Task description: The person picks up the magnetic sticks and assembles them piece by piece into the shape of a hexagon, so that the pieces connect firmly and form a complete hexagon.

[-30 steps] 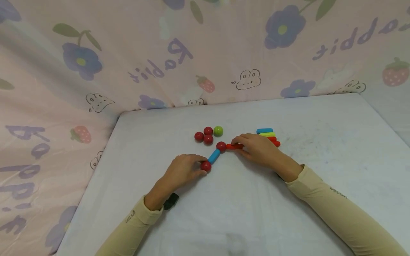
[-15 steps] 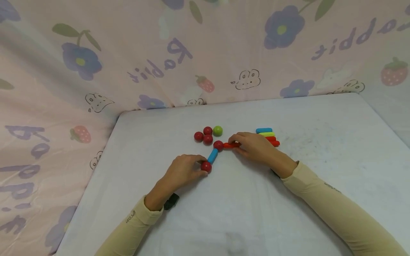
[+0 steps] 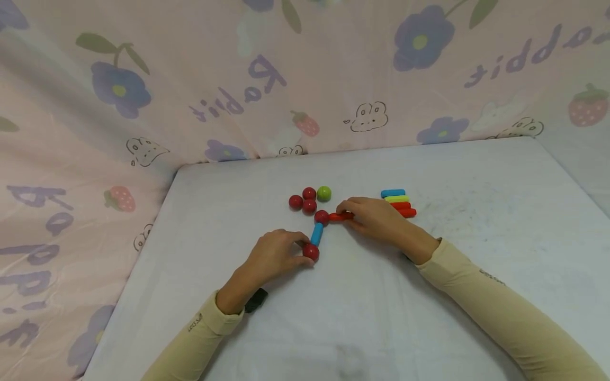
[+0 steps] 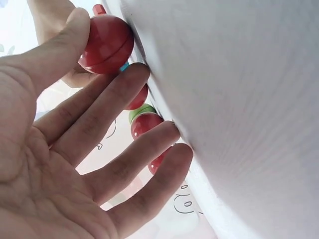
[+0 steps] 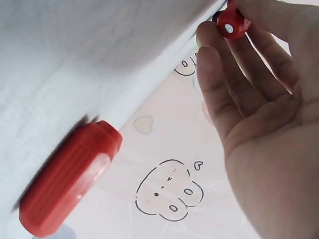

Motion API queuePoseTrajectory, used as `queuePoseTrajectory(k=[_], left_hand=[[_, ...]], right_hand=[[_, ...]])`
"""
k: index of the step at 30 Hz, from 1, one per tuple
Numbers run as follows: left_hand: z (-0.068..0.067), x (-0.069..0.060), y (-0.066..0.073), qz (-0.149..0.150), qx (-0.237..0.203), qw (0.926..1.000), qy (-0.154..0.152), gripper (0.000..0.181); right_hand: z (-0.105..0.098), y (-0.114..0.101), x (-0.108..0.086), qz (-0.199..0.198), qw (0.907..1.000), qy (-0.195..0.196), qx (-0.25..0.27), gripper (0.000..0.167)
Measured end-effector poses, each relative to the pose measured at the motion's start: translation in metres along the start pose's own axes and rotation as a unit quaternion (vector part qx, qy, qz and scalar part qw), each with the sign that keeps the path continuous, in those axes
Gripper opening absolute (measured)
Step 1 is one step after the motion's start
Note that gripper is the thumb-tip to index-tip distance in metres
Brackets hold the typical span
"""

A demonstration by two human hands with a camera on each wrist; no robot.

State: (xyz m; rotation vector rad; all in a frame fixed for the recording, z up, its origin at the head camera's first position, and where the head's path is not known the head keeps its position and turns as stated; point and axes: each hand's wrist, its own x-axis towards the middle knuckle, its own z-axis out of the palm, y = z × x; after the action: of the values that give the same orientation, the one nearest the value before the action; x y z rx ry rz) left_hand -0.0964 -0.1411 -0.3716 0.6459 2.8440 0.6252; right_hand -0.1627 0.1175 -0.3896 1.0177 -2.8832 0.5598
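Note:
My left hand (image 3: 275, 255) holds a red ball (image 3: 311, 252) between thumb and fingers; the left wrist view shows the thumb on one side of this ball (image 4: 110, 44). A short blue rod (image 3: 316, 234) joins it to a second red ball (image 3: 321, 217), forming a chain on the white table. From that second ball a red rod (image 3: 340, 217) runs to the right, and my right hand (image 3: 376, 219) pinches it. In the right wrist view this rod's end (image 5: 232, 28) shows a shiny dot.
Behind the chain sit three loose red balls (image 3: 309, 206) and a green ball (image 3: 324, 193). Beyond my right hand lie a blue rod (image 3: 393, 193), a yellow-green rod (image 3: 397, 199) and red rods (image 3: 406, 212). A patterned curtain (image 3: 324, 74) rises behind the table (image 3: 229, 190).
The second red ball and the red rod have shifted slightly left with my right hand. The held red ball has moved a little right and nearer, so the blue rod stands steeper.

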Motion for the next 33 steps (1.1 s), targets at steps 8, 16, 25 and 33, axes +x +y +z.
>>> queuePoseTrajectory(k=[8, 16, 25, 33], left_hand=[[-0.001, 0.000, -0.003, 0.003, -0.004, 0.9999, -0.010, 0.037], [-0.012, 0.002, -0.014, -0.059, -0.056, 0.9963, -0.027, 0.026], [-0.010, 0.005, -0.022, -0.043, -0.061, 0.9972, 0.003, 0.046], [-0.008, 0.005, -0.019, -0.029, -0.028, 0.9992, 0.005, 0.040]], right_hand=[[0.003, -0.001, 0.006, -0.013, 0.9998, -0.013, 0.012, 0.029], [0.008, -0.008, 0.015, -0.047, 0.9983, -0.025, 0.023, 0.030], [0.009, -0.020, 0.015, -0.077, 0.9952, -0.051, 0.034, 0.035], [0.011, -0.025, 0.015, -0.096, 0.9929, -0.062, 0.033, 0.031]])
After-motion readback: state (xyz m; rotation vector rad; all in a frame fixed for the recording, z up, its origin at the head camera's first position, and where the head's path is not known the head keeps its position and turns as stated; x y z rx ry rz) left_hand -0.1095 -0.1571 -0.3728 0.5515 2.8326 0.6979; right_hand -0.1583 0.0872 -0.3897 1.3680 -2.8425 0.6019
